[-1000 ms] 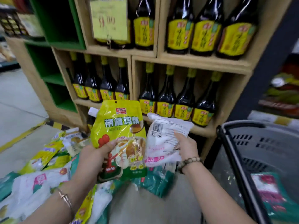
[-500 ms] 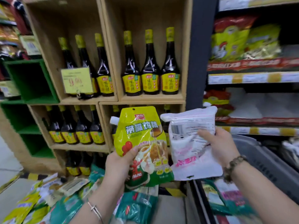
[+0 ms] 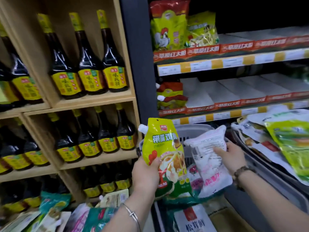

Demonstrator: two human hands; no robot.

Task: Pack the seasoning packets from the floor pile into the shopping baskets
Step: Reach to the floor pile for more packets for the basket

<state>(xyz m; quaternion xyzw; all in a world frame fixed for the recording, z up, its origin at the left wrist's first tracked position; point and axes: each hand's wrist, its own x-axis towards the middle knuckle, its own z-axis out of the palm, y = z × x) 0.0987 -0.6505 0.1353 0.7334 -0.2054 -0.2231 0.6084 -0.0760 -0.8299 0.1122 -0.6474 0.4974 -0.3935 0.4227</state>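
Our left hand [image 3: 145,174] is clamped on the yellow-green spout pouch [image 3: 163,148], thumb across the front and fingers behind, approx mid-body. The pouch stands upright w/ its white cap at the top-left corner. Our right hand [image 3: 233,156] grips the white packet [image 3: 207,164] by its right edge, thumb on the printed face, and the pkt tilts w/ its top leaning right.

Both pkts are in the air, side by side; touching or just apart, we can't tell. The rim of the grey basket [image 3: 194,128] shows behind them. Other pkts already lie lower down, e.g. a white one w/ a red label [image 3: 192,218]. The floor pile [image 3: 55,215] sits bottom-left, near the wooden shelf [image 3: 93,101] of dark bottles [image 3: 88,64].

Handling, as we judge it:
- **Pouch:** the film is glossy, so prob. slippery. The body is full but soft and dents under the thumb. The spout is the only stiff part and a poor handle, so we hold mid-body w/ a broad pinch.
- **White pkt:** it looks grainy inside and sags round the fingers, so it's prob. the denser of the two. An edge grip lets it swing, so a flatter hold under its belly is safer.
- **Both:** neither looks fragile, but seams could split if dropped on a corner. We think they want laying flat, low in the basket.
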